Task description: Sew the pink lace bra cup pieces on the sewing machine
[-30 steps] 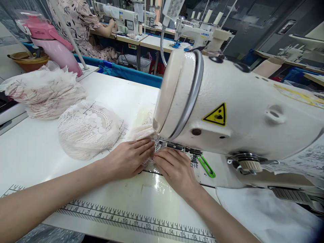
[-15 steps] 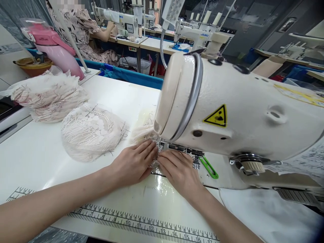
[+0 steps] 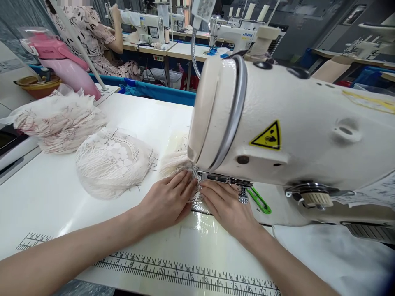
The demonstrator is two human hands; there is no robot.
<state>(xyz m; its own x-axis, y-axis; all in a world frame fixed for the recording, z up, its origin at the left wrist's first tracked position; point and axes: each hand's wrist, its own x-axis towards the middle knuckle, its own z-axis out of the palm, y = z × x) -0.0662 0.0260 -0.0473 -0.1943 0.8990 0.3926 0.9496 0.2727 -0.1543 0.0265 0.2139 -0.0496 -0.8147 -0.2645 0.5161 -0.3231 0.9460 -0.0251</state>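
My left hand point(image 3: 166, 200) lies flat, fingers stretched out, pressing a small piece of white lace point(image 3: 195, 196) onto the bed just under the head of a cream sewing machine point(image 3: 277, 123). My right hand point(image 3: 226, 204) lies flat beside it on the same lace, fingertips close to the presser foot, which the machine head mostly hides. The two hands' fingertips nearly touch.
A mound of white lace pieces point(image 3: 111, 160) lies left of my hands, a second pile point(image 3: 58, 119) behind it. A pink jug point(image 3: 61, 57) stands at the far left. A printed ruler point(image 3: 185, 273) runs along the table's near edge. Another person sews at a far machine point(image 3: 138, 22).
Both hands have kept their flat hold on the lace under the machine head. The camera has shifted slightly, so everything sits a little further right in view.
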